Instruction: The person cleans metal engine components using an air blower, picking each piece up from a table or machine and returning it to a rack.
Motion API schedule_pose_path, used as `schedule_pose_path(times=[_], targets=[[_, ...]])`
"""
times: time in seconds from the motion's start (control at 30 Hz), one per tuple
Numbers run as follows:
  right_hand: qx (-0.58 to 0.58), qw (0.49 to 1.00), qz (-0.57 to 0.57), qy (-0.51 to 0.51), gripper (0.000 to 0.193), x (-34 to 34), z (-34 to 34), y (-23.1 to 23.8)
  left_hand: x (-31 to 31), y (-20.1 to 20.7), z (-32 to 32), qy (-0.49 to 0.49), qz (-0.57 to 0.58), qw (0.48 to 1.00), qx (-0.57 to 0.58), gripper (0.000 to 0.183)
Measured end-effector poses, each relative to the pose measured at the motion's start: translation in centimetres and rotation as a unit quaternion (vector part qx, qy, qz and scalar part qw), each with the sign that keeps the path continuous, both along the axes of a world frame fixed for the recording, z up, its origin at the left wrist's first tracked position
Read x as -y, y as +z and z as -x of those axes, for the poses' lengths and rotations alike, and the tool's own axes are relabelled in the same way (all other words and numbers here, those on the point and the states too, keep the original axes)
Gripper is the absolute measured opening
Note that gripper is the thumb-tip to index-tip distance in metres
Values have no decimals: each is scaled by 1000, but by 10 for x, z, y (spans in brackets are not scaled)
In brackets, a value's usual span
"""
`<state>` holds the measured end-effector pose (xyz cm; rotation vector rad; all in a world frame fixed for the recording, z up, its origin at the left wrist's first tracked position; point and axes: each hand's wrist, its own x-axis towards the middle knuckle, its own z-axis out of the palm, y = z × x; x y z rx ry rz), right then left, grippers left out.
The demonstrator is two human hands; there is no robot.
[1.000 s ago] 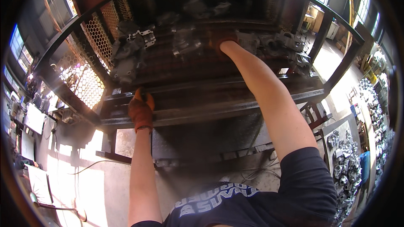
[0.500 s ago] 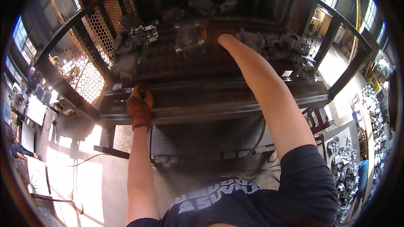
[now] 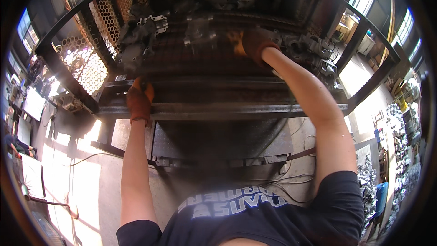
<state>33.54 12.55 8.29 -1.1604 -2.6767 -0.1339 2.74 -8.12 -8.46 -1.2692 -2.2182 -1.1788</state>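
Note:
My left hand [image 3: 140,99], in a red-brown and orange work glove, is at the front rail [image 3: 214,110] of a dark metal bench, left of its middle. Its thumb and fingers curl round something dark that I cannot make out. My right hand [image 3: 253,45], gloved alike, reaches far over the slatted bench top, its orange fingertips pointing left and smeared by motion. Right behind it lies a grey metal casting [image 3: 272,35], partly covered by the glove; whether the hand grips anything is not clear. Another casting [image 3: 200,32] lies left of those fingertips.
More grey castings lie at the bench's left [image 3: 132,52] and right [image 3: 314,45] ends. Honeycomb mesh [image 3: 88,70] and dark frame bars [image 3: 368,79] enclose the sides. Cables [image 3: 291,180] trail across the floor. Piled metal parts [image 3: 366,177] and a blue container [image 3: 381,198] stand at right.
My right hand has moved right and toward me, its elbow bending outward. The whole view has shifted slightly; my left hand stays at the front rail.

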Motion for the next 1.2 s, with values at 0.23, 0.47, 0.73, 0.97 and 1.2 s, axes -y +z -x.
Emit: schedule_pose_path(times=[0.23, 0.47, 0.73, 0.97, 1.2], targets=[[-81, 987, 134, -23, 46, 37, -81, -11, -1, 14, -11, -21, 17, 1000, -12, 29], [-22, 996, -22, 86, 46, 25, -105, -31, -100, 53, -12, -152, -55, 983, -91, 34], [-77, 996, 54, -12, 53, 62, -96, -21, -289, 104, -16, -151, 190, 970, -6, 61], [-21, 978, 92, -184, 47, 97, -115, -13, -365, 119, -78, -56, 499, 865, -26, 57], [-165, 945, 161, -230, 27, 125, -145, -36, -422, 61, -19, -77, 432, 898, -23, 31]])
